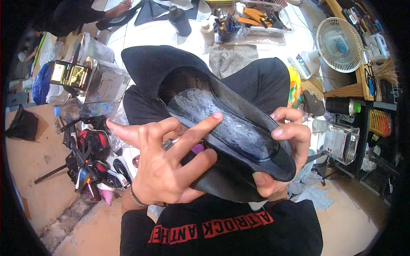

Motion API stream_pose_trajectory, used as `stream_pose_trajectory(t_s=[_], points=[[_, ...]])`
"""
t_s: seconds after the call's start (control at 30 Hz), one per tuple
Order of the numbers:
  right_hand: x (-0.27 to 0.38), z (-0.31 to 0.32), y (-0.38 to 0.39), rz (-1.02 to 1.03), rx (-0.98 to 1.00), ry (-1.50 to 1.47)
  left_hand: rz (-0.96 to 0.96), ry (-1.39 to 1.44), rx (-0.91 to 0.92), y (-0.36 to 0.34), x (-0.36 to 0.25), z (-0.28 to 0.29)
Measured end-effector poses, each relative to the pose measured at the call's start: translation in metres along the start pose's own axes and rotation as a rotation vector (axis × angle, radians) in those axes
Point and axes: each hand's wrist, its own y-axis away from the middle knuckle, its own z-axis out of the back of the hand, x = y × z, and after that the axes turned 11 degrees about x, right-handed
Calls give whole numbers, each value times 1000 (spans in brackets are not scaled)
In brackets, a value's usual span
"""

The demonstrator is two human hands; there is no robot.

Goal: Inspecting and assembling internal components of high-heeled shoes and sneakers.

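Observation:
A black pointed-toe shoe [145,68] lies tilted across my lap, with a pale, scuffed surface along its inside. My left hand [168,164] is open, fingers spread, the tip of one long finger touching the inside; another finger bends over the black material below, and its thumb is partly hidden. My right hand [290,141] is closed on the heel end of the shoe, fingertips over the rim and thumb lower down. A second black piece [226,183], perhaps another shoe, sits under the first, partly covered.
Around my crossed legs are a fan [340,45], a tray of tools [265,25], a dark bottle [179,21], a grey cloth [232,57], a lit screen [69,74], a water bottle [72,110], several shoes [92,141] and a dark rack [376,153]. Another person's bare foot [117,8] is at top left.

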Motion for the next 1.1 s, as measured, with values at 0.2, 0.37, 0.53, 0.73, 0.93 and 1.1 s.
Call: stream_pose_trajectory(t_s=[0.2,0.37,0.53,0.73,0.93,1.1], points=[[-2,-2,1,-2,-13,65,71,47,54,1,-1,-4],[-5,-1,1,16,-24,87,21,107,-66,5,3,-4],[-8,2,3,7,-70,104,-16,204,-250,23,23,-16],[-13,2,1,-9,-142,36,259,1013,-827,64,93,-72],[-18,15,-18,-249,-427,-582,380,1643,-1120,89,161,-129],[-36,67,-42,-284,-636,-914,398,1349,-1131,76,161,-135]])
